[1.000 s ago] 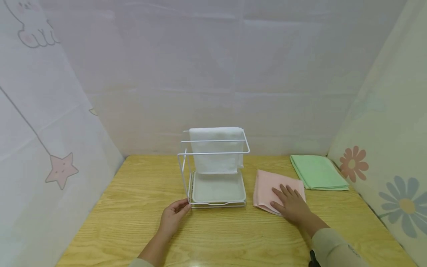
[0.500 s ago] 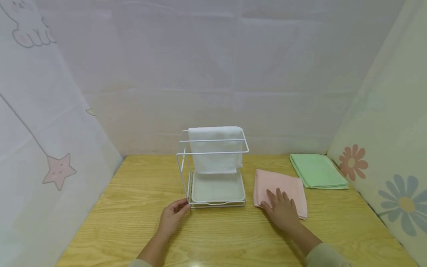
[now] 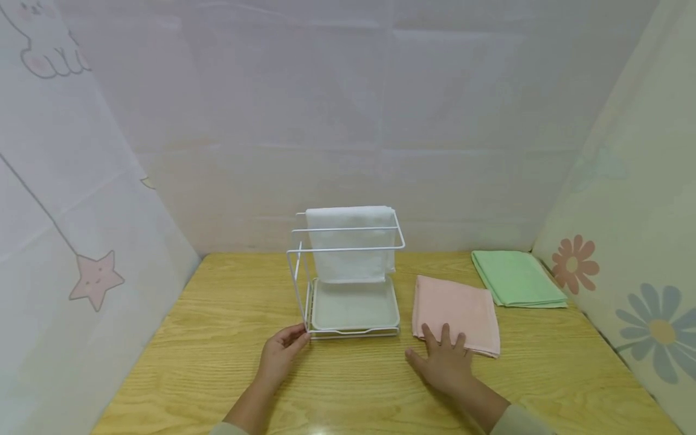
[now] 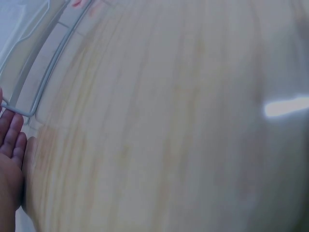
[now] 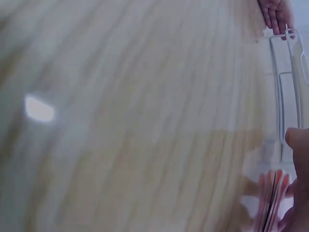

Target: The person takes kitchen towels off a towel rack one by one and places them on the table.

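A white wire rack (image 3: pixel 348 249) stands on the table, with a folded white cloth (image 3: pixel 348 263) hanging over its rear bar. A pale shallow tray (image 3: pixel 356 309) sits in its base. My left hand (image 3: pixel 278 357) pinches the rack's front left lower corner between thumb and fingers; the left wrist view shows fingers of that hand (image 4: pixel 9 154) at the wire corner. To the right lies a folded pink cloth (image 3: pixel 451 300). My right hand (image 3: pixel 448 365) is at its near edge, fingers spread and straight, fingertips over the cloth. In the right wrist view the cloth's folded layers (image 5: pixel 271 198) show edge-on.
A folded green cloth (image 3: pixel 516 279) lies at the table's back right, behind the pink one. Pale printed sheets (image 3: pixel 348 121) enclose the wooden table (image 3: pixel 217 302) at the back and both sides.
My right hand has slid back toward me and leftward, from the middle of the pink cloth to its near edge. The cloth stays about where it was. My left hand keeps its place.
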A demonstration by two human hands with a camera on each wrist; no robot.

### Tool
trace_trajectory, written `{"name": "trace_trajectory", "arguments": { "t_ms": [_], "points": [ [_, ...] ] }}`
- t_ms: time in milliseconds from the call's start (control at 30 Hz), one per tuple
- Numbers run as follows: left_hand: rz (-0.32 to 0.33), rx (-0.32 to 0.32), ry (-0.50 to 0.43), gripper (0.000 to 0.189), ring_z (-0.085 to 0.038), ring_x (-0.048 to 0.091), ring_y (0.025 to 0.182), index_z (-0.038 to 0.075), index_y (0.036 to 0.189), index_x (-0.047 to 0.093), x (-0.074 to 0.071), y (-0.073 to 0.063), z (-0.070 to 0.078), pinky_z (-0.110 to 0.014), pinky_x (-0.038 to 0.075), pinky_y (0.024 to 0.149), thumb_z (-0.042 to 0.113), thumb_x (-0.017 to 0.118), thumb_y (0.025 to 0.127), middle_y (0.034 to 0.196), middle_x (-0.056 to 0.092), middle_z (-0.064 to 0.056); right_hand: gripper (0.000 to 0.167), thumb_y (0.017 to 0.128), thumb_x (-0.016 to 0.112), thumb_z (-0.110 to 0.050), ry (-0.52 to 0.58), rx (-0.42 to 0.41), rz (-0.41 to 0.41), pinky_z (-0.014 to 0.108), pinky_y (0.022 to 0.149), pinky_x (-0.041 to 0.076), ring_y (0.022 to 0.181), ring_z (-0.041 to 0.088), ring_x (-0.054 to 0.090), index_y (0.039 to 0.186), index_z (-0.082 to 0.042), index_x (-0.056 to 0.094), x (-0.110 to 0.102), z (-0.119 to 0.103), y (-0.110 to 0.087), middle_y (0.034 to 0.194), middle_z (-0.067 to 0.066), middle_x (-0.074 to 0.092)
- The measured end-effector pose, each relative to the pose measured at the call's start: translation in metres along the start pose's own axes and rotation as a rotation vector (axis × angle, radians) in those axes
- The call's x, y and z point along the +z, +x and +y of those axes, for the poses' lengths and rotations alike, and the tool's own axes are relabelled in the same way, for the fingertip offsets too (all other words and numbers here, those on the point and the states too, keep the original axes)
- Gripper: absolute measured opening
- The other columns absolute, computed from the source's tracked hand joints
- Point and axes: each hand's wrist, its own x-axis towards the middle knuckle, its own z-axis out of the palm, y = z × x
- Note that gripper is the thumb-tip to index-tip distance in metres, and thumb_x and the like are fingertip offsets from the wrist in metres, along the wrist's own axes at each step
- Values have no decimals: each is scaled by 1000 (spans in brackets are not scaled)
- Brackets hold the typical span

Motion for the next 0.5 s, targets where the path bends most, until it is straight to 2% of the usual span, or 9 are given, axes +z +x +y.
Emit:
{"name": "trace_trajectory", "arguments": {
  "t_ms": [167,500],
  "points": [
    [5,7,2,33,5,63,87,-9,115,66,0,1,-1,-12,53,78,9,72,89,114,69,-24,85,92,44,-69,-4,-20,-39,82,104,4,137,67,-3,155,-14,27,1,11,9,157,36,7],
    [-1,-13,-4,34,5,62,88,-10,116,65,0,1,-1,-12,52,78,10,72,89,116,69,-24,81,94,43,-67,-54,-159,-23,82,105,10,139,65,1,155,-17,27,-5,43,36,159,33,10]
  ]
}}
